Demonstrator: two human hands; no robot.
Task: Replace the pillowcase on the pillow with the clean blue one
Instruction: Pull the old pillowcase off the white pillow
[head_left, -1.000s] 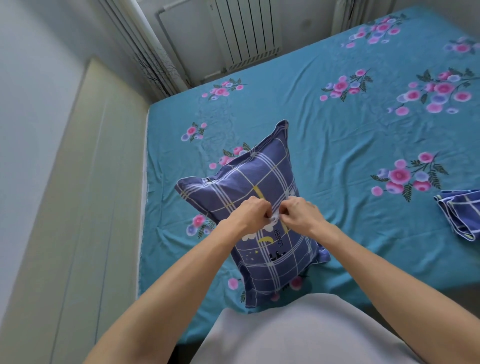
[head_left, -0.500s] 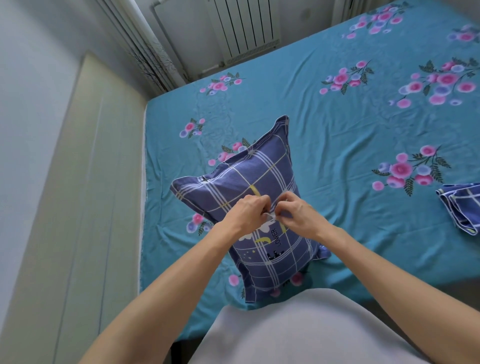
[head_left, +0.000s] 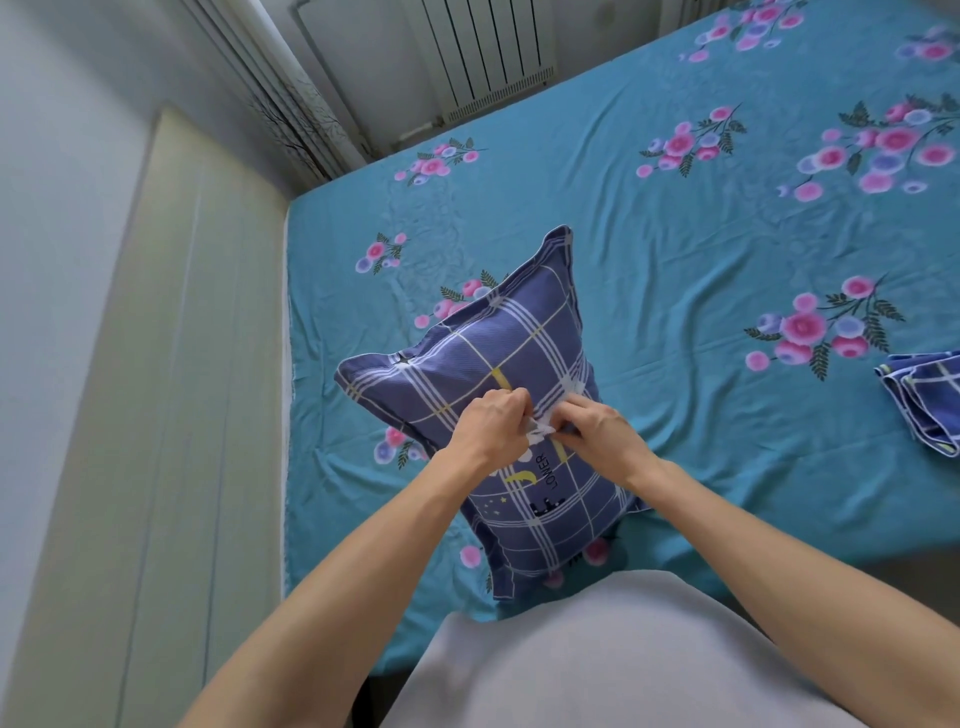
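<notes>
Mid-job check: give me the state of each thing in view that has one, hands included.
pillow: lying on the bed, still inside its plaid pillowcase
folded pillowcase: folded, lying on the sheet at the right edge, untouched
left hand: pinching fabric at the pillow's middle
right hand: pinching the same spot
bed sheet: spread, wrinkled

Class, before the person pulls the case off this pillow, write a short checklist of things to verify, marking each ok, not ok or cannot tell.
1. Pillow lies flat on the bed: ok.
2. Left hand pinches the case fabric at mid-pillow: ok.
3. Right hand pinches the fabric beside it: ok.
4. Case opening fully undone: cannot tell, the hands hide it.
5. Folded case lies on the bed to the right: ok.
6. Old case off the pillow: not ok.
</notes>
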